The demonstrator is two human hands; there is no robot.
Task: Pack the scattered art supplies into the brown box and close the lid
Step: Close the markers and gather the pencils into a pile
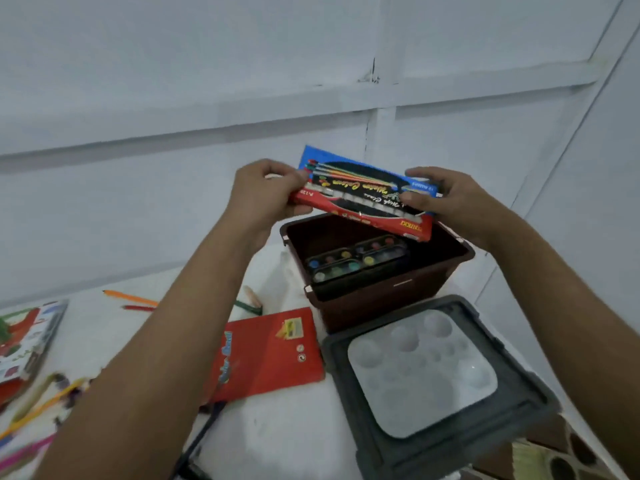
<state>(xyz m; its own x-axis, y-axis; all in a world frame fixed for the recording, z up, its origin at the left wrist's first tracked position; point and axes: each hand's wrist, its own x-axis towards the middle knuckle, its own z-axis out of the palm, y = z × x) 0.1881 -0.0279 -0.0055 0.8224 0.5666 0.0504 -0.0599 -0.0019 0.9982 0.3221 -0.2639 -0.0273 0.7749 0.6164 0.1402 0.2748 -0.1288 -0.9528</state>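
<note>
Hands raised above the open brown box (377, 292), holding two flat packs stacked together. Left hand (263, 195) grips the left end of the red watercolour pack (363, 211), fingers (294, 174) curled over its top edge. Right hand (446, 199) grips the right end, thumb across the front, where the blue brush pack (353, 164) lies behind the red one. Both packs are tilted, the right end lower, directly over the box mouth.

Inside the box: two black paint pan sets (356, 263) with round colour wells, leaning against the near wall.

On the white tabletop (277, 431), just in front of the box, a dark grey lid (519, 393) lies upturned with a white mixing palette (420, 375) resting in it. Red flat packet (270, 351) left of the lid. Loose coloured pencils (131, 299) further left; a picture book (27, 341) at the far left edge.
</note>
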